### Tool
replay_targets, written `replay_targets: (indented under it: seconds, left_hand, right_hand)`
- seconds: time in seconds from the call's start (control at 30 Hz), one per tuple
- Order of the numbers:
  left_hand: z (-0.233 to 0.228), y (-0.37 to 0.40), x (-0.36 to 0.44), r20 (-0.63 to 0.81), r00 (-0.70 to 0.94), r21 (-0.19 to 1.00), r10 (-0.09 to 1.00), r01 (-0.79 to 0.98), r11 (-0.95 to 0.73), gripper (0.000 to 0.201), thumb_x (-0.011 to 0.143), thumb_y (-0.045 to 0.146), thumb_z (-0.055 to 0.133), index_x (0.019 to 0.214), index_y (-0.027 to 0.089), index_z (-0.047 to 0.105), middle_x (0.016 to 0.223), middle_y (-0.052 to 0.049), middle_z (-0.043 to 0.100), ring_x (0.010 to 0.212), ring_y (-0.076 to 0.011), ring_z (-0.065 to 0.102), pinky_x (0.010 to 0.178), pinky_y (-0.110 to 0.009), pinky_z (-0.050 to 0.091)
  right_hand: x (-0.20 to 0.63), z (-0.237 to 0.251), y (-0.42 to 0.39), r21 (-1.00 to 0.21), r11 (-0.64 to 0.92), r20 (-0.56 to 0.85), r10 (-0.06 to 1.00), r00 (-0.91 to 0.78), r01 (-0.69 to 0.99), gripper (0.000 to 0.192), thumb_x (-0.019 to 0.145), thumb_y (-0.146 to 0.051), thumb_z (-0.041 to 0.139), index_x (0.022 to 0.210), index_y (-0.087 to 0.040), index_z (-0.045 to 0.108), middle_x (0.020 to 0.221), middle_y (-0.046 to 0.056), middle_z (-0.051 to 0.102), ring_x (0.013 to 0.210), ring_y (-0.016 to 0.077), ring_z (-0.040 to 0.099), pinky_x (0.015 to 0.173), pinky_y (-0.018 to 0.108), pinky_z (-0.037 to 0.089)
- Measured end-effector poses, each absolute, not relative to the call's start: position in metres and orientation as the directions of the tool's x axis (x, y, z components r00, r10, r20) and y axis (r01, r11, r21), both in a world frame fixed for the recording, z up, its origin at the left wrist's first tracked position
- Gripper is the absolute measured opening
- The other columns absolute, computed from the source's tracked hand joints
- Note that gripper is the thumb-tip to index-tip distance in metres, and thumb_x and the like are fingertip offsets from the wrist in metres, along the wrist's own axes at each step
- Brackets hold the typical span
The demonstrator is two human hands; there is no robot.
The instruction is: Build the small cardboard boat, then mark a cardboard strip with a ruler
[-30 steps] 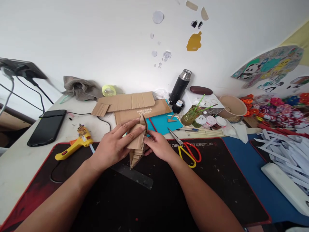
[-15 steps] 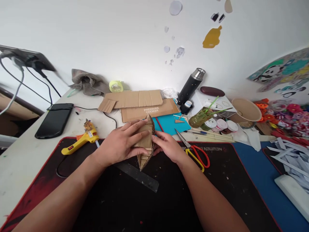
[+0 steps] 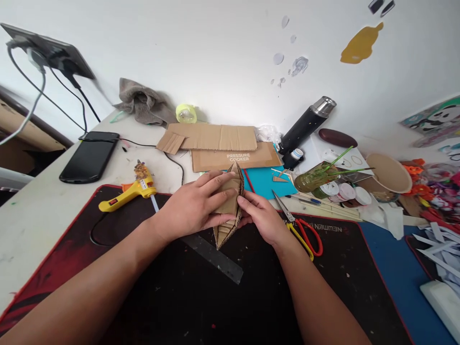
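Between my hands is a small folded cardboard piece (image 3: 226,203) with pointed ends and raw corrugated edges, held above the black mat. My left hand (image 3: 203,199) wraps over its left side, fingers across the top and thumb along the lower part. From the right, my right hand (image 3: 258,213) pinches the edge with thumb and fingers; some of those fingertips are hidden behind the cardboard. Under my left hand, a clear ruler (image 3: 217,258) lies partly covered on the mat. Scissors (image 3: 300,227) with red and yellow handles rest beside my right hand.
A yellow glue gun (image 3: 127,194) and a black phone (image 3: 89,158) lie to the left. Behind are cardboard sheets (image 3: 215,137), a blue sheet (image 3: 264,184) and a black thermos (image 3: 305,124). Paint jars (image 3: 347,191) stand right of a brush jar (image 3: 309,179). Paper strips (image 3: 440,258) lie far right.
My view has shifted, so the scene sits farther right and a little differently in height. Both hands keep their hold on the cardboard piece, with little visible change in grip.
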State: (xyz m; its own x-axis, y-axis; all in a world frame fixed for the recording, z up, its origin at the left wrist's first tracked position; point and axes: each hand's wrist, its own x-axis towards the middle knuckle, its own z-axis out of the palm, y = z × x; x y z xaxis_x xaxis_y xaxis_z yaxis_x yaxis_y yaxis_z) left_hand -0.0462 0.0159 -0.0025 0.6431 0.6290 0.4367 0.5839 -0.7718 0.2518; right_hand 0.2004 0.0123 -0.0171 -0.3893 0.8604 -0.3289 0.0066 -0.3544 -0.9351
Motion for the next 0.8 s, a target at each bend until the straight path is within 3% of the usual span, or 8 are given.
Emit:
replay_targets:
  seconds: [0.47, 0.8]
  left_hand:
    - [-0.019, 0.018, -0.035, 0.583, 0.57, 0.303, 0.579, 0.509, -0.806, 0.051, 0.11, 0.061, 0.065, 0.136, 0.017, 0.064, 0.166, -0.027, 0.062, 0.155, -0.0429, 0.059, 0.121, -0.064, 0.058]
    - [-0.021, 0.019, -0.031, 0.53, 0.597, 0.329, 0.603, 0.51, -0.795, 0.051, 0.11, 0.062, 0.063, 0.133, 0.016, 0.068, 0.168, -0.026, 0.061, 0.159, -0.0445, 0.055, 0.123, -0.063, 0.057]
  right_hand:
    - [0.2, -0.016, 0.013, -0.932, -0.361, -0.32, 0.863, -0.391, -0.032, 0.058, 0.091, -0.071, 0.087, 0.124, -0.023, 0.083, 0.103, 0.007, 0.083, 0.082, 0.0217, 0.077, 0.06, 0.029, 0.066]
    - [0.198, -0.016, 0.012, -0.939, -0.342, -0.311, 0.874, -0.374, -0.018, 0.058, 0.092, -0.071, 0.086, 0.127, -0.025, 0.082, 0.099, 0.005, 0.08, 0.078, 0.0194, 0.075, 0.06, 0.028, 0.068]
